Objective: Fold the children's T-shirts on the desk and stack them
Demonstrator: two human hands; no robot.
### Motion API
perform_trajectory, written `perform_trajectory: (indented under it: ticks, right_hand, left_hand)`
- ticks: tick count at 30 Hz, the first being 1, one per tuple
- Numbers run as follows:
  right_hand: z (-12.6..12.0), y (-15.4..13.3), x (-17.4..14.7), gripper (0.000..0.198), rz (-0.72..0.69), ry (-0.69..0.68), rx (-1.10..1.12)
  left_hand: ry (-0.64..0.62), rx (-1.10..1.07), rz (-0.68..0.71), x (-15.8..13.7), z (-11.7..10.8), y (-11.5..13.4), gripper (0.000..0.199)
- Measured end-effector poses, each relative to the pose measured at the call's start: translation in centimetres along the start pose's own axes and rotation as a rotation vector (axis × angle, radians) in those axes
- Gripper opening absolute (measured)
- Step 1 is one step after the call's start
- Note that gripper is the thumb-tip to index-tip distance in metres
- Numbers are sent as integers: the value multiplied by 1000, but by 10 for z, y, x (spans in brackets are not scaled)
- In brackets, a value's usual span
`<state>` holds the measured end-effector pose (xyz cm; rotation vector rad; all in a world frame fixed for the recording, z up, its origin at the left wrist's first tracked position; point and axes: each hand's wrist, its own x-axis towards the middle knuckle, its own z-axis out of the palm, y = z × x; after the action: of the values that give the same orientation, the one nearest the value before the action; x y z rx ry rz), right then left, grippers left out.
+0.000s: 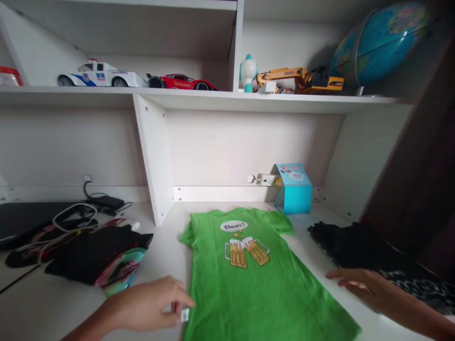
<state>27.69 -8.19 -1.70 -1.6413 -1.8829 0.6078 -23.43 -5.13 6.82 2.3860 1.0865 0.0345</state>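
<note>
A green T-shirt (249, 289) lies spread flat on the white desk, its neckline toward the back. Its print shows two beer mugs under the word "Cheers!". At the shirt's left edge is my left hand (151, 303), thumb and fingers closed in a pinch on the fabric beside a small white label (185, 315). Just off the right edge, my right hand (368, 284) hovers with its fingers slightly bent and apart, holding nothing. Beyond it lies a black garment (351, 244) with pale lettering.
Dark folded clothes (95, 255) and tangled white cables (74, 218) lie on the left. At the back stand a blue desk calendar (297, 199) and a power socket (267, 180). The shelf above bears toy cars (101, 75), a toy excavator (302, 80) and a globe (380, 42).
</note>
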Motion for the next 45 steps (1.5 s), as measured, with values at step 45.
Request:
perform_trajectory:
  ticks: [45]
  right_hand:
    - [105,-27,195,75,592,146,-640]
  left_hand:
    - [603,79,-645,194,-50,-182,36]
